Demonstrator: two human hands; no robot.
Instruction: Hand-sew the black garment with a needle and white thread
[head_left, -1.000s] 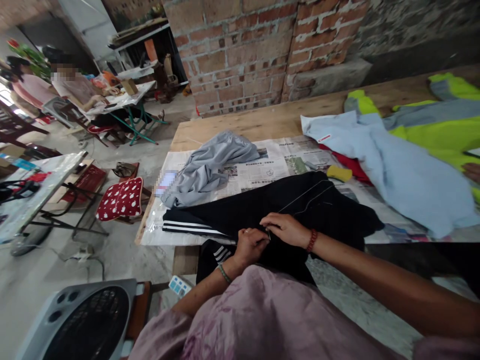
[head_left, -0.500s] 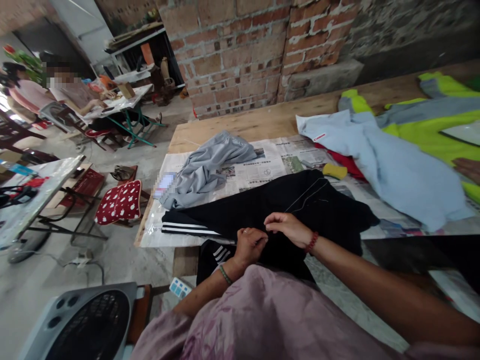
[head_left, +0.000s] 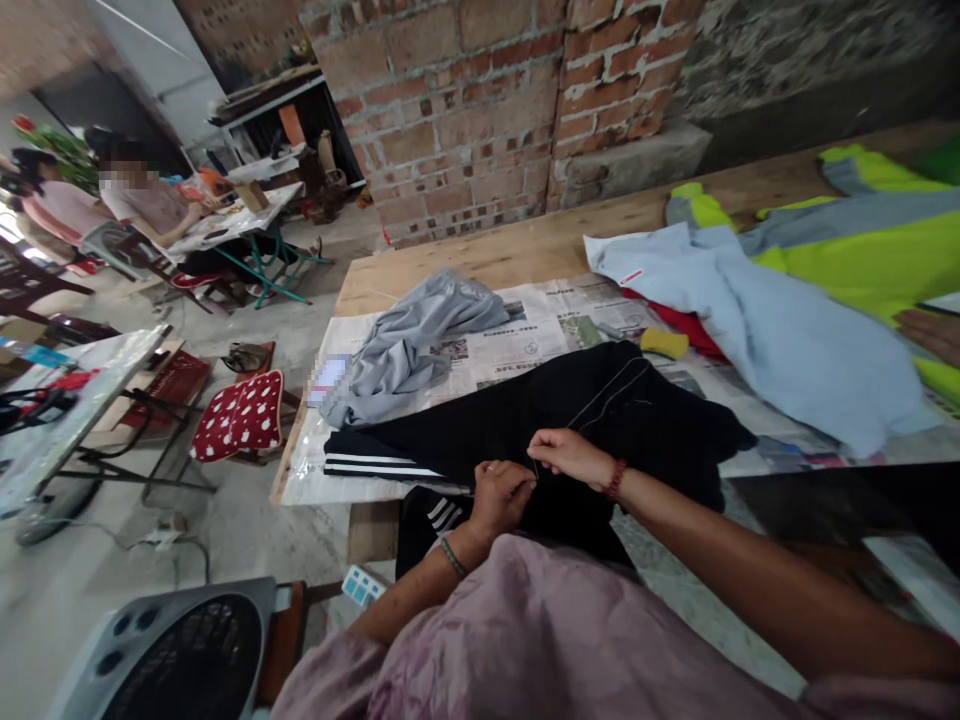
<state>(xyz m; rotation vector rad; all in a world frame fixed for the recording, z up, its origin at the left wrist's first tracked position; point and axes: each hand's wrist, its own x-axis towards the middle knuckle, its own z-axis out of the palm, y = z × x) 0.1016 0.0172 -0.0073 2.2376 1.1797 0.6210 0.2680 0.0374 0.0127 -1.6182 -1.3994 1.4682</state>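
Observation:
Black trousers (head_left: 525, 400) with white side stripes lie across the table's front edge and hang down toward my lap. My left hand (head_left: 501, 495) is closed in a pinch at the near edge of the black cloth; what its fingertips grip is too small to tell. Just to its right and slightly higher, my right hand (head_left: 574, 457) pinches a fine thread, a short line of which shows between the two hands. A pale loose thread (head_left: 607, 392) trails over the black cloth beyond my right hand.
Newspaper (head_left: 536, 345) covers the table under a crumpled grey garment (head_left: 420, 340), a phone (head_left: 328, 382), a yellow pad (head_left: 664, 344), and a light blue garment (head_left: 765, 320). Another person's hand (head_left: 934, 335) rests by yellow-green clothing at right. A fan (head_left: 187, 650) stands at lower left.
My right fingers have closed into a tighter pinch, and a short fine line now shows between my hands. The view has shifted slightly; the trousers lie as before.

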